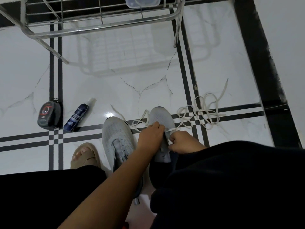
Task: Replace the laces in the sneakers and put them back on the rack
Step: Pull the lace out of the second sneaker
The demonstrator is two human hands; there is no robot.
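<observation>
— Nearest the camera, what do you see?
— Dark trousers fill the bottom edge, and a bare forearm runs up from 6 o'clock to the left hand (151,135). It rests on the right sneaker (160,119), fingers curled and pinching the white lace (140,120) at the eyelets.
— And the other hand?
— The right hand (184,142) sits just beside it, at 3 o'clock of the left one, fingers clenched on the same lace near the shoe's tongue.
— Where is the second shoe?
— The left sneaker (118,134) lies just beside the first, at its 9 o'clock, unlaced. A foot in a tan sandal (85,154) stands at 8 o'clock of it.
— Farther out?
— A loose lace (200,111) lies tangled on the tiled floor (148,66) at 2 o'clock of the shoes. At 10 o'clock lie a blue spray bottle (76,117) and, beside it, a dark sponge case (49,115).
— And farthest?
— The metal rack (102,28) stands at 12 o'clock, with a clear plastic tub (142,2) on it.
</observation>
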